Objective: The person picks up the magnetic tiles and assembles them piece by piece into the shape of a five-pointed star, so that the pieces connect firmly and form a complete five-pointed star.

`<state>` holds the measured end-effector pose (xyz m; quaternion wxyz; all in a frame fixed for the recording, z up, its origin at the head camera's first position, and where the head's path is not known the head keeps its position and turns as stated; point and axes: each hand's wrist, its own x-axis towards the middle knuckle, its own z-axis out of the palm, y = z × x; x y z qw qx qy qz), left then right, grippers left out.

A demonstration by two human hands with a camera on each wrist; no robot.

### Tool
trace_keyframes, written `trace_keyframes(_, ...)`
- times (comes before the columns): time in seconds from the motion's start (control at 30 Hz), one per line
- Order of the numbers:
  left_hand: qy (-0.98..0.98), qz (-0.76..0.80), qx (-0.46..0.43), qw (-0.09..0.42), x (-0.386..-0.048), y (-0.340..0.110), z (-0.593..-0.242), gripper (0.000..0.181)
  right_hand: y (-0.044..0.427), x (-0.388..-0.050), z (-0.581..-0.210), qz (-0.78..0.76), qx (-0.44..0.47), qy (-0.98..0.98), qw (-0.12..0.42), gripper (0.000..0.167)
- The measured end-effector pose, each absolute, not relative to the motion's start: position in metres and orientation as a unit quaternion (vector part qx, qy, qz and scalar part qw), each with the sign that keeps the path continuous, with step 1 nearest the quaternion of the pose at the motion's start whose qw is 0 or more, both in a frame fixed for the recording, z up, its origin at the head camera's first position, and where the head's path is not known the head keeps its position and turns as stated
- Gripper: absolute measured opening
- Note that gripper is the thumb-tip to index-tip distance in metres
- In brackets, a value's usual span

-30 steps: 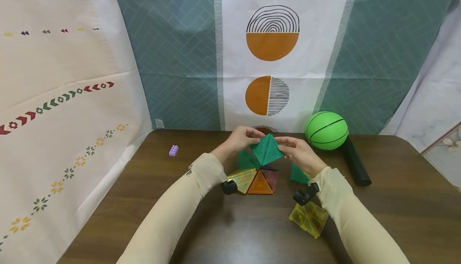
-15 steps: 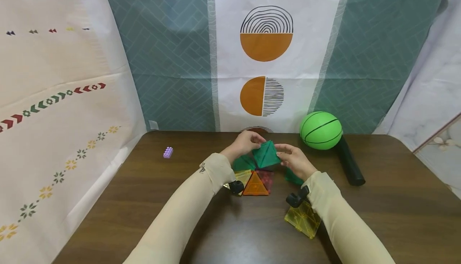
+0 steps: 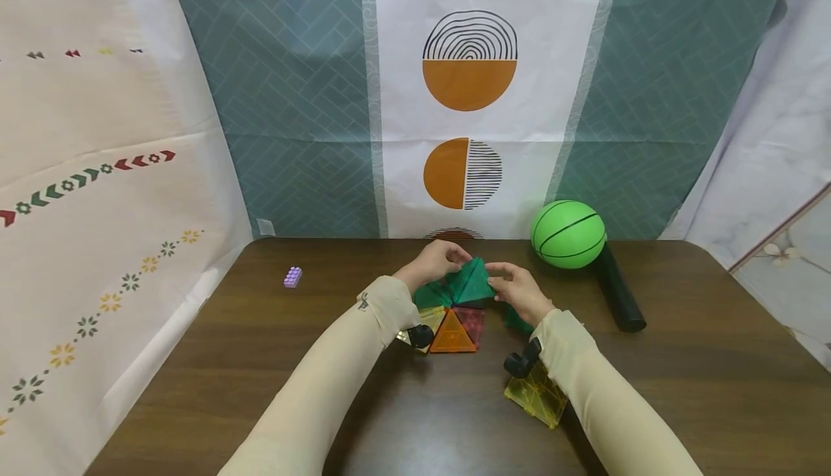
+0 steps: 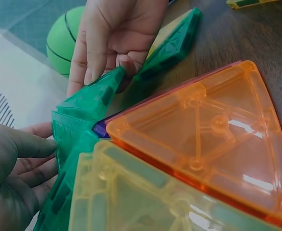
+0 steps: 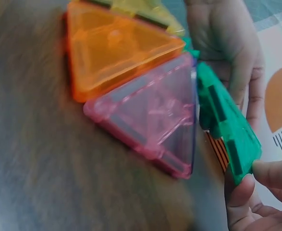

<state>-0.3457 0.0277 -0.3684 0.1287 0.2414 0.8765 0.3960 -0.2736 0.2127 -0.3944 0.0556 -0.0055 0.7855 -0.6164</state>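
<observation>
My left hand [image 3: 436, 263] and right hand [image 3: 519, 292] hold a pair of joined green magnetic triangle tiles [image 3: 474, 281] between them, tilted above the table. In the right wrist view, my right thumb and finger pinch the lower corner of a green tile [image 5: 229, 127]. My left thumb [image 4: 40, 144] and fingers grip the other side in the left wrist view. Below and in front lie an orange triangle [image 3: 453, 335], a yellow triangle [image 3: 433, 316] and a pink triangle [image 3: 472, 323], meeting near one point. A purple edge [image 4: 101, 129] shows beside the orange one.
A loose green tile [image 3: 517, 321] lies by my right wrist, with yellow tiles [image 3: 537, 398] nearer me. A green ball [image 3: 568, 234] and a black cylinder [image 3: 620, 288] stand back right. A small purple brick [image 3: 293, 277] sits left on the brown table [image 3: 260, 360].
Both hands have lowered the green tiles slightly and turned them, toward the flat tiles. The head view has swung a little right, so everything appears shifted left.
</observation>
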Motion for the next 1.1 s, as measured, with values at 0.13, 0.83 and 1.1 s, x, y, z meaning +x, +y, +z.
trace_keyframes(0.13, 0.880, 0.385, 0.245, 0.131, -0.347, 0.029, -0.370, 0.024, 0.210, -0.273, -0.395, -0.574, -0.006, 0.818, 0.039, 0.039)
trace_keyframes(0.83, 0.877, 0.374, 0.258, 0.159, -0.345, 0.033, -0.371, 0.027, 0.203, -0.271, -0.391, -0.475, -0.010, 0.878, 0.055, 0.039)
trace_keyframes(1.1, 0.880, 0.368, 0.257, 0.156, -0.340, 0.034, -0.366, 0.025, 0.203, -0.271, -0.388, -0.457, -0.022, 0.887, 0.062, 0.040)
